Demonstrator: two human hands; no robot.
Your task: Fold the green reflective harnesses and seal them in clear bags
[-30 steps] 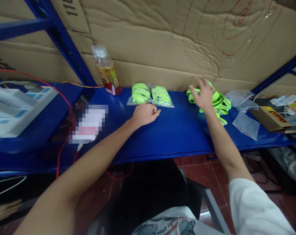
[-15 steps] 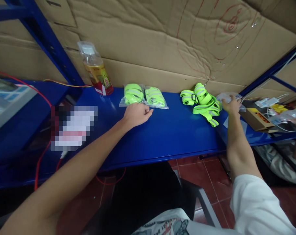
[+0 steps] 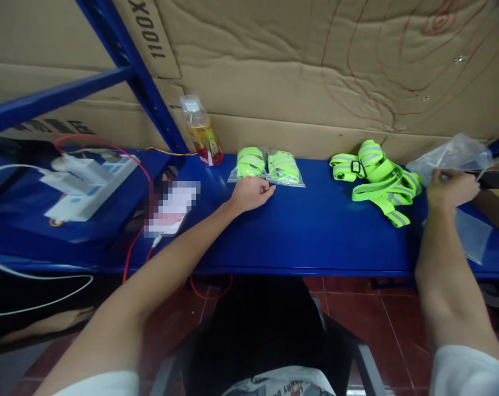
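My left hand (image 3: 251, 193) rests on the blue shelf (image 3: 315, 236) as a loose fist with nothing in it, just in front of two bagged neon-yellow reflective straps (image 3: 267, 165). My right hand (image 3: 451, 188) is closed on a clear plastic bag (image 3: 449, 155) and holds it lifted off the shelf at the right. A loose heap of neon-yellow reflective straps (image 3: 377, 179) lies between the two hands, left of my right hand.
A drink bottle (image 3: 202, 132) stands against the cardboard wall behind the shelf. A white power strip (image 3: 88, 184) with a red cable lies at the left. Another clear bag (image 3: 474, 234) lies flat at the right edge. A blue upright post (image 3: 129, 66) rises at the left.
My right hand left the loose straps, moved right to the clear bags and has picked one up. My left hand stayed in place by the bagged straps.
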